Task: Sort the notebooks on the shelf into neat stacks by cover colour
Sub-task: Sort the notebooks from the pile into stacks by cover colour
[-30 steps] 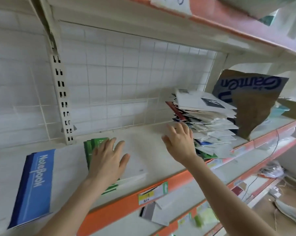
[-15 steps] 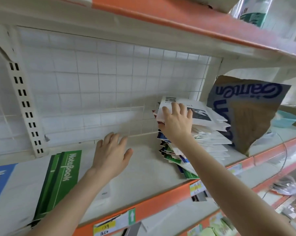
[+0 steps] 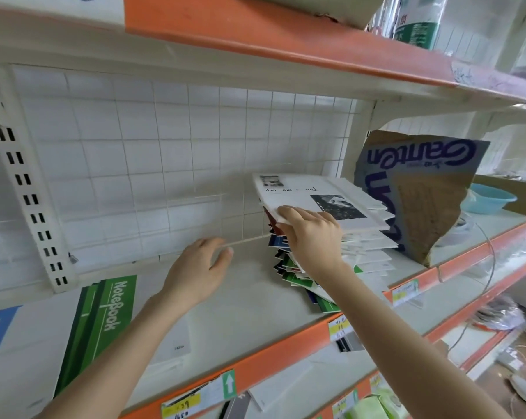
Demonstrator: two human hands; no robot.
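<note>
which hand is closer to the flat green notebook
Left: the left hand hovers just right of the green notebook; the right hand grips the white notebook farther right.

This is a shop. White shelves have orange fronts with little price tags stuck on. A wire grid is at the back. Notebooks sit in a big pile.

I am pinching the near-left corner of the white notebook topping the messy pile with my right hand, my left hand hovering, fingers relaxed, over the shelf.
</note>
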